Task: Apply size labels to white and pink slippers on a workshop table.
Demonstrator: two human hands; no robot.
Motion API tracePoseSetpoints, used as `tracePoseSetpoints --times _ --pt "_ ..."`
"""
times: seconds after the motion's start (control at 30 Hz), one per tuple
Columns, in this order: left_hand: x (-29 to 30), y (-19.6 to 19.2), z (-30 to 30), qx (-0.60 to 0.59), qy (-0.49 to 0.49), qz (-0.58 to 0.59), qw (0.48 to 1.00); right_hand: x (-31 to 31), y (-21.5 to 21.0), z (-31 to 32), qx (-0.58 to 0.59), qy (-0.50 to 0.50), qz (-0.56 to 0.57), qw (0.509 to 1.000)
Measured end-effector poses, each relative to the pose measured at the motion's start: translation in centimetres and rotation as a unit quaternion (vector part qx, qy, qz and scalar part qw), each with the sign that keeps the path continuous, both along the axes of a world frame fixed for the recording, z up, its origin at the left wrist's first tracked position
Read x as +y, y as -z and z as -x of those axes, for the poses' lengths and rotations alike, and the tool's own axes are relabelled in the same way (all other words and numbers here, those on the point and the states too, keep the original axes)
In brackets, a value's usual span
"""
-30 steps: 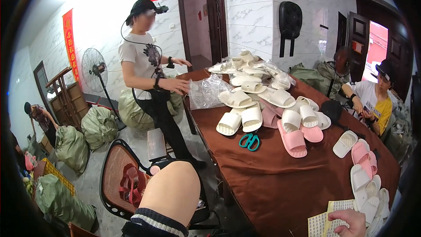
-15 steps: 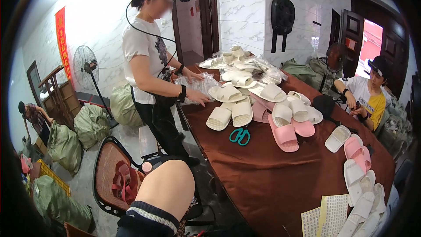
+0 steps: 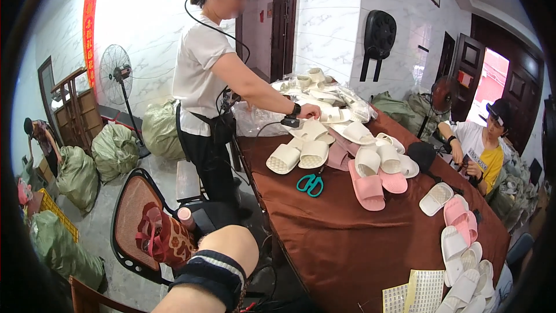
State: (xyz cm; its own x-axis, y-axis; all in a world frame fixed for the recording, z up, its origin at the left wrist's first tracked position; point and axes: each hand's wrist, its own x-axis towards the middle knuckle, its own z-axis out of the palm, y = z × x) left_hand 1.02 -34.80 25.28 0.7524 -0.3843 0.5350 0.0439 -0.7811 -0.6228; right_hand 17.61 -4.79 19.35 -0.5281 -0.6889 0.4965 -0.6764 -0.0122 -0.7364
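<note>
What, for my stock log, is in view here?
White foam slippers: many, white, across table
Pink foam slippers: several, pink, among them
Teal-handled scissors: one, teal, table's left
Sticker sheets: two, pale, near edge
Cloth-covered table: one, brown, right
Mesh-backed chair: one, black, beside table
Stuffed sacks: several, green, floor left
Standing person: one, white shirt, touching slippers
Seated person: one, yellow shirt, far right
Left hand: one, striped cuff, bottom centre
Right hand: unseen

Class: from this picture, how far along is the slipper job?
Seemingly done: white and pink slippers lie out on the brown table. In hand: a standing co-worker's hand reaches the bagged slipper pile; the wearer's left hand is raised beside the table, nothing visibly held. Left: that pile, and the sticker sheets.
</note>
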Motion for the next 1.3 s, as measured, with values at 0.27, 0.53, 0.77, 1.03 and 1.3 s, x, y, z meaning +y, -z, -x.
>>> tracePoseSetpoints --times 0.27,0.53,0.77,1.03,1.3 --pt "3.1 2.0 1.9 0.002 0.167 0.438 0.883 -3.6 0.2 -0.9 0.058 -0.052 0.064 0.995" --pt "8.5 4.9 5.1 -0.05 0.066 0.522 0.849 -0.9 -2.6 -0.1 0.059 -0.01 -0.182 0.982" --pt "17.1 7.0 14.5 -0.315 -0.253 0.66 0.633 0.1 -4.1 -0.8 0.15 0.153 -0.119 0.969" --pt "25.2 20.5 29.2 -0.437 -0.627 0.419 0.49 1.8 -3.4 -1.6 0.168 0.211 -0.05 0.962" --pt "27.0 22.0 29.8 -0.451 -0.747 0.276 0.402 4.5 -3.4 -2.5 0.095 0.151 -0.043 0.983"
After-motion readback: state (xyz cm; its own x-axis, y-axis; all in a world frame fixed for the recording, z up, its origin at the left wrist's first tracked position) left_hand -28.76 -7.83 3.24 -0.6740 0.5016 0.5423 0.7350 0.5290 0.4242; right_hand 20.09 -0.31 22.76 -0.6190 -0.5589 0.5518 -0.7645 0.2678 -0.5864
